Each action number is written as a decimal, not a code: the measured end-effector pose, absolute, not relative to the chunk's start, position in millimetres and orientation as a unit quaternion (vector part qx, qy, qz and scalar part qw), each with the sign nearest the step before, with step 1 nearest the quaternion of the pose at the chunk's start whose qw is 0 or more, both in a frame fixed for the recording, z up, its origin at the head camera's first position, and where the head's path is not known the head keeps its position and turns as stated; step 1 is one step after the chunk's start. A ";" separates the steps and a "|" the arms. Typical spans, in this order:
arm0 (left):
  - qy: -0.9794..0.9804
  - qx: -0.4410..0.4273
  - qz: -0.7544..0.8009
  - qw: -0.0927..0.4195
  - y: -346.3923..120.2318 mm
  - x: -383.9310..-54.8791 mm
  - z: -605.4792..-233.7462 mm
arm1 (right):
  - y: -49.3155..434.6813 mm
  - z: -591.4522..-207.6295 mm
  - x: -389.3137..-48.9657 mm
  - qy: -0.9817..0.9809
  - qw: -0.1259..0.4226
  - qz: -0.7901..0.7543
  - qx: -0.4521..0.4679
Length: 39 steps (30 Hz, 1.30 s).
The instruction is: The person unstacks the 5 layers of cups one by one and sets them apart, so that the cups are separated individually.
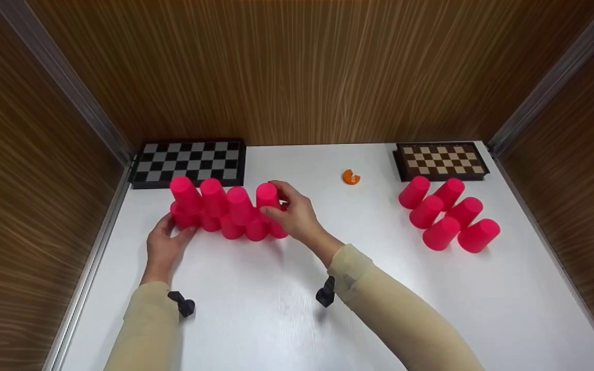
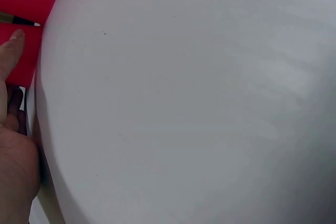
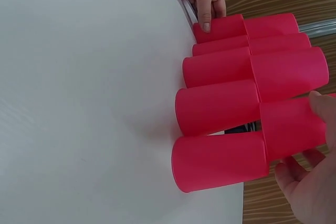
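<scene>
Several bright pink cups stand upside down in a bottom row (image 1: pixel 232 230), with a second row on top bridging them. My right hand (image 1: pixel 297 215) grips the rightmost upper cup (image 1: pixel 267 194), thumb on the near side and fingers round the far side; this cup (image 3: pixel 291 129) rests at the bases of the lower cups in the right wrist view. At the row's left end my left hand (image 1: pixel 165 247) holds the end bottom cup (image 1: pixel 182 218) between thumb and fingers. In the left wrist view my left thumb (image 2: pixel 11 51) lies along the red-looking cup wall (image 2: pixel 29 59).
More pink cups (image 1: pixel 441 233) stand upside down in a group at the right. A black-and-grey checkerboard (image 1: pixel 188 162) lies behind the row, and a smaller brown board (image 1: pixel 442 161) sits at the back right. An orange notched disc (image 1: pixel 350 177) lies between them. Wood-grain panels (image 1: pixel 297 72) enclose the white table (image 1: pixel 276 314).
</scene>
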<state>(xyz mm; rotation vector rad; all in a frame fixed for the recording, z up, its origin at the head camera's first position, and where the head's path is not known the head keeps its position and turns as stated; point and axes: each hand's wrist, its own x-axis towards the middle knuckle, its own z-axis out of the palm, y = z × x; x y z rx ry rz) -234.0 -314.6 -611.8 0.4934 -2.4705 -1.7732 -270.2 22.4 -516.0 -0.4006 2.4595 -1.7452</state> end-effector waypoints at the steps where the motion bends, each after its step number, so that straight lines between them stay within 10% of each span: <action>1: -0.801 0.162 -0.575 0.029 -314.6 -234.2 -612.2 | 23.1 -515.9 -269.9 0.807 0.047 -0.574 -0.132; 22: -0.808 0.159 -0.566 0.039 -315.1 -234.1 -613.0 | 144.6 -536.0 -286.3 0.770 -0.102 -0.628 -0.050; 39: -0.806 0.158 -0.569 0.036 -314.3 -234.9 -613.3 | 236.7 -569.8 -300.4 0.787 -0.075 -0.602 0.109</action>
